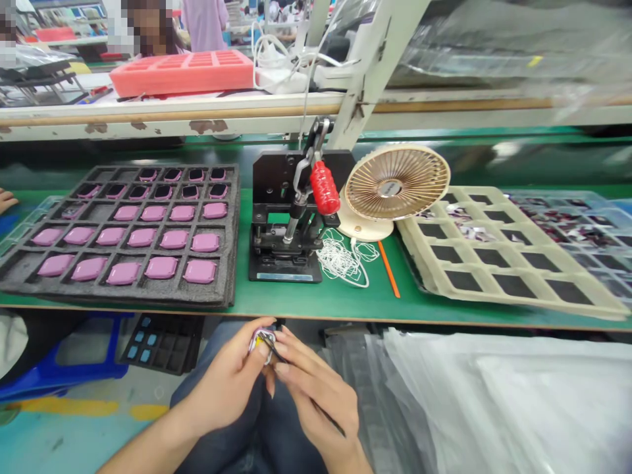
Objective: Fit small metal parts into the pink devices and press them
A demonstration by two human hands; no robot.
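Above my lap, my left hand point(230, 378) grips a small pink smartwatch case point(255, 337) between thumb and fingers. Its inner side faces up, and a bit of yellow shows inside. My right hand point(318, 388) is closed around thin black tweezers point(328, 418), whose tip reaches into the case. The fingers hide much of the case, so the part at the tip cannot be made out. Ahead on the bench, a grey foam tray point(236, 243) bears rows of pink watch cases point(123, 272), some with dark faces up.
A clamp press point(286, 257) with a red handle point(324, 187) stands mid-bench. Beside it are a fan point(395, 184), a tangled white cord point(340, 260) and an orange stick point(389, 270). A cream tray point(474, 299) lies right. At far left another person's hand point(6, 200) rests.
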